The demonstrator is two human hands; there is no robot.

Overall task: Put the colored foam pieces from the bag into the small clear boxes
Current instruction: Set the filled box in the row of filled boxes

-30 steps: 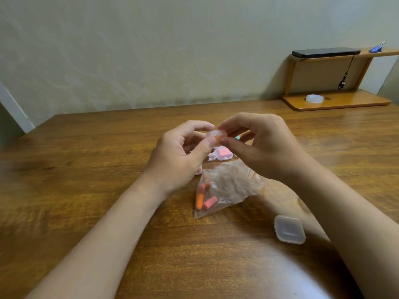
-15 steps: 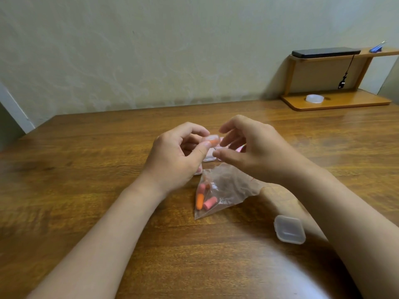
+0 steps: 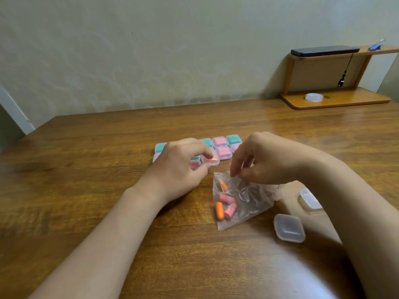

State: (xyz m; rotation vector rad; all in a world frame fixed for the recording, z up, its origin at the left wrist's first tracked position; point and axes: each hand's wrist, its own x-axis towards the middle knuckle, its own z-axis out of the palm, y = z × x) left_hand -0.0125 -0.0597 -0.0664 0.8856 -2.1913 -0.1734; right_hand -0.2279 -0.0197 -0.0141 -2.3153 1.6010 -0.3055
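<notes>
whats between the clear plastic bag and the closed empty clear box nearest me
Only bare brown wooden table, per the head view; the clear plastic bag and small clear square box lie apart.

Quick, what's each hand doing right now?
Left hand: grips small clear box holding orange foam.
Right hand: pinches clear plastic bag.

Box rows [image 3: 223, 147] partly behind the left hand [image 3: 179, 167]; one clear box [image 3: 309, 198] half behind the right forearm [image 3: 356, 212].
</notes>
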